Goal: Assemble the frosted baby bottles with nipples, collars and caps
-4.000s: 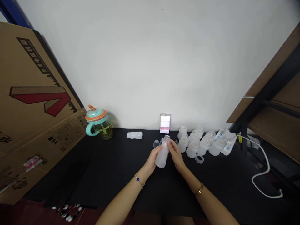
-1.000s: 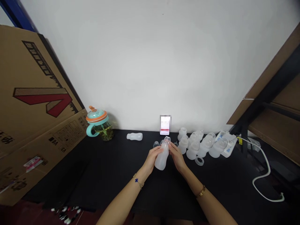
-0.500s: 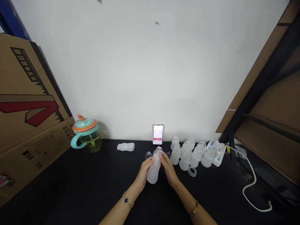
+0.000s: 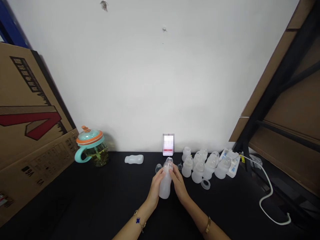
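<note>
A translucent white baby bottle [image 4: 165,186] with a clear cap on top is held between both hands over the black table. My left hand [image 4: 155,186] wraps the bottle's left side, its thumb near the neck. On the other side, my right hand [image 4: 179,183] grips the upper part by the cap, fingers partly behind it. Just behind my left fingers lies a small clear dome-shaped cap [image 4: 158,168]. A small clear part [image 4: 180,165] sits right behind my right hand. Farther back on the left, another bottle body [image 4: 134,159] lies on its side.
Several small baby bottles [image 4: 198,171] stand grouped at the right, with a loose ring [image 4: 205,184] before them. Behind is a white power strip [image 4: 231,163] with a cable [image 4: 265,196]. A phone [image 4: 168,145] leans on the wall. A teapot [image 4: 93,150] and carton [image 4: 30,133] stand left.
The held bottle has turned slightly more upright, its base shifting a little right. Both hands remain on it. The view has tilted slightly.
</note>
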`<action>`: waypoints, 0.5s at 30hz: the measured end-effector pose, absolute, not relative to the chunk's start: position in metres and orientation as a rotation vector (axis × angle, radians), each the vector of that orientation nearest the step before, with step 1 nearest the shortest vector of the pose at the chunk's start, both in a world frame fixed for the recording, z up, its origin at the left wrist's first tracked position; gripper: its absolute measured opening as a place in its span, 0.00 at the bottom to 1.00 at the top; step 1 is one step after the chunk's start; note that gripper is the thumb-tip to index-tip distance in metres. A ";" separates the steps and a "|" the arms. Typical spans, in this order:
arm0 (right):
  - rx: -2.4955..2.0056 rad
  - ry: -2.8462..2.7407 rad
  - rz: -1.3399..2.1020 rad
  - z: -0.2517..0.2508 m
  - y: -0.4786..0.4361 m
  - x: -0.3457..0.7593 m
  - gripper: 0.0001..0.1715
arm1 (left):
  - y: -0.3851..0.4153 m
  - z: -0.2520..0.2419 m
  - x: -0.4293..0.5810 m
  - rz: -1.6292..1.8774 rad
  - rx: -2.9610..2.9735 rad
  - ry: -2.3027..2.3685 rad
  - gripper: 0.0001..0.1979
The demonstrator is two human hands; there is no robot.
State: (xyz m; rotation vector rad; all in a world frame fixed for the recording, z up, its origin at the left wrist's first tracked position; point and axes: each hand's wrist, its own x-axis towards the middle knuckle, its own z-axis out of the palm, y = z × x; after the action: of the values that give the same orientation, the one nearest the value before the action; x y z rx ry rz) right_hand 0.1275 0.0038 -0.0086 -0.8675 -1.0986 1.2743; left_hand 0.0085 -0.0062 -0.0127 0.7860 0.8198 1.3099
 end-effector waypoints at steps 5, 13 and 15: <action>-0.882 -0.956 1.275 -0.020 -0.003 0.116 0.32 | -0.013 -0.005 0.015 1.360 0.861 0.822 0.25; -0.926 -0.755 1.302 -0.034 -0.009 0.107 0.35 | -0.019 -0.014 0.024 1.421 0.852 0.871 0.22; -0.902 -0.757 1.308 -0.035 -0.009 0.106 0.33 | -0.020 -0.014 0.026 1.433 0.802 0.886 0.24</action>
State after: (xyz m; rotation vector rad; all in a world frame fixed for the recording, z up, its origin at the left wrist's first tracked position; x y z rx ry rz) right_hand 0.1055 -0.0091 -0.0354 -0.9019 -0.7566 1.3079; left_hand 0.0259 -0.0203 -0.0140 0.8021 0.8859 1.4328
